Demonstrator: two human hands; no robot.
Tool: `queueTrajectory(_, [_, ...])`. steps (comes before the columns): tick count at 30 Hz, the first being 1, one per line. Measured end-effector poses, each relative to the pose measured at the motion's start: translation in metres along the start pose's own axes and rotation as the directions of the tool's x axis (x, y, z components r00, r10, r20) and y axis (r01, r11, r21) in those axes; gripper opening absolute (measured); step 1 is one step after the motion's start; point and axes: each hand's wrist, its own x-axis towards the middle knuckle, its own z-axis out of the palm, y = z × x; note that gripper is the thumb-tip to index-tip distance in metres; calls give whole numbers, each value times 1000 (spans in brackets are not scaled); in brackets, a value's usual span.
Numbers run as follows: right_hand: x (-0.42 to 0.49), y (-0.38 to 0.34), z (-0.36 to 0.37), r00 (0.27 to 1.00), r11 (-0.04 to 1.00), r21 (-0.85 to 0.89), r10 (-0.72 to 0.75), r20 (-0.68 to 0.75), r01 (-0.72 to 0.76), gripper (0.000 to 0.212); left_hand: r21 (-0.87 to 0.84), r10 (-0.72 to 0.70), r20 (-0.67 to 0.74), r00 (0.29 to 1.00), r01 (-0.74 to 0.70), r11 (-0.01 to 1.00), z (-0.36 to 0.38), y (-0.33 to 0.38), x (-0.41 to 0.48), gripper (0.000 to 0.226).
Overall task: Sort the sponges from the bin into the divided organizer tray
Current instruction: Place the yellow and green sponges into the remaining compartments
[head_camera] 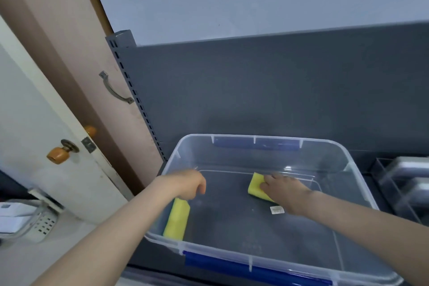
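A clear plastic bin with blue handles stands on a dark grey shelf and holds two yellow sponges. My left hand reaches into the bin's left side, its fingers curled down over the far end of the left sponge, which lies along the left wall. My right hand is in the middle of the bin and grips the right sponge, fingers over its far edge and thumb on its face. The divided organizer tray shows at the right edge of the view.
A small white label lies on the bin floor under my right wrist. A slotted shelf upright and a door with an orange knob are to the left. A white perforated basket sits at the lower left.
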Motion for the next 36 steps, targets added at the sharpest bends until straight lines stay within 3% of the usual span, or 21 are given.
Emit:
queueTrajectory(5, [2, -4, 2, 999, 998, 36, 43, -3, -43, 50, 241, -24, 217, 976, -29, 970, 5, 6, -5, 48])
queueTrajectory(9, [1, -5, 3, 997, 996, 56, 73, -20, -72, 40, 349, -111, 207, 972, 33, 937, 18, 11, -8, 38])
queueTrajectory(14, [1, -3, 0, 993, 982, 149, 113, 13, -114, 30, 272, -59, 162, 985, 13, 962, 16, 7, -9, 34])
queueTrajectory(19, [-8, 4, -8, 981, 901, 405, 188, -42, -155, 37, 87, 30, 134, 991, -42, 995, 17, 3, 1, 28])
queueTrajectory(23, [-20, 9, -21, 941, 838, 502, 314, -128, -212, 29, -299, 74, -70, 995, -92, 950, 22, 11, 9, 14])
queueTrajectory(26, [-31, 15, -30, 930, 842, 465, 356, -95, -275, 33, -358, 50, -155, 987, -104, 928, 24, 11, 13, 31])
queueTrajectory(31, [-32, 3, -15, 951, 880, 385, 310, -20, -279, 29, 22, 7, 72, 997, -8, 1000, 30, 20, 10, 72])
queueTrajectory(36, [-28, -3, -6, 951, 840, 482, 305, -40, -249, 31, -22, 104, 70, 992, -102, 995, 37, 35, 8, 68])
